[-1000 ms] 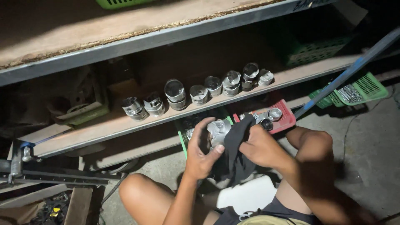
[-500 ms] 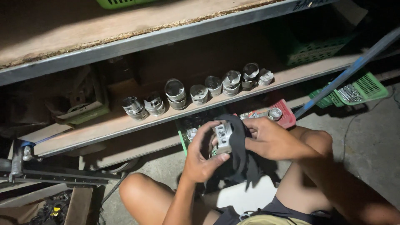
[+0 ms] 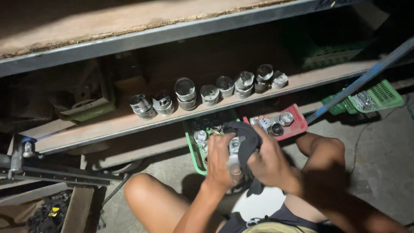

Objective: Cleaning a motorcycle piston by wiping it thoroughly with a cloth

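Note:
My left hand (image 3: pixel 220 159) grips a shiny metal piston (image 3: pixel 234 152) in front of my chest. My right hand (image 3: pixel 269 164) presses a dark cloth (image 3: pixel 246 136) over the top and right side of that piston. Both hands hover above a green tray (image 3: pixel 193 151) with more metal parts and beside a red tray (image 3: pixel 296 125) holding a few round metal pieces. Several pistons (image 3: pixel 185 92) stand in a row on the low wooden shelf board (image 3: pixel 108 125) just beyond my hands.
A metal shelf rail (image 3: pixel 172 34) runs overhead. A blue bar (image 3: pixel 362 80) leans diagonally at right, next to a green basket (image 3: pixel 379 97) of small parts. My bare knees (image 3: pixel 142 190) flank the hands. Metal clamps and scrap lie at the left.
The piston has turned in my hands and shifted slightly toward me. The cloth has moved from beneath the right hand to over the piston's top.

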